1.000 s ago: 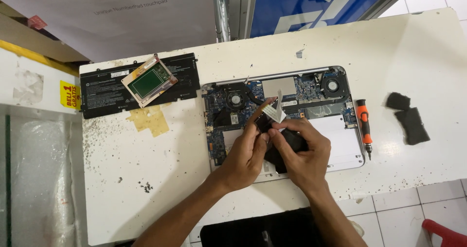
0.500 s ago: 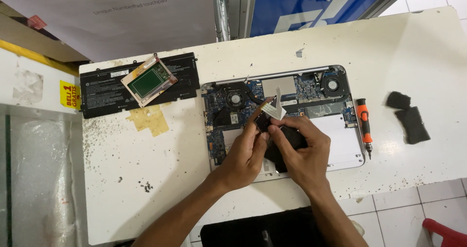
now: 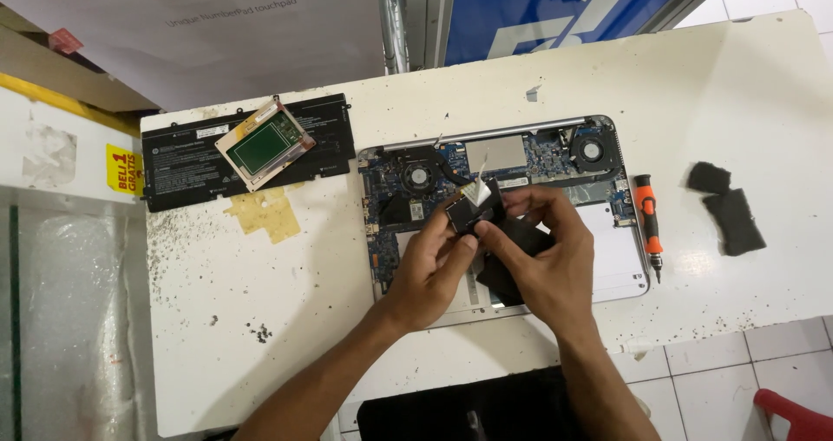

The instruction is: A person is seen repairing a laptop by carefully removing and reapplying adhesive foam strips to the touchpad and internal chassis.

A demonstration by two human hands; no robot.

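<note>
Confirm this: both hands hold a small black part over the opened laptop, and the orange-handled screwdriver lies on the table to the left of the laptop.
Not quite. The orange-handled screwdriver lies to the right of the opened laptop, as the head view shows. The rest stands: left hand and right hand hold the small black part over it.

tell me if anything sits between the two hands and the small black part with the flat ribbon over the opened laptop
Nothing visible does. The left hand and right hand both already pinch the small black part with its pale flat ribbon, above the opened silver laptop. Their fingertips touch it directly.
</note>
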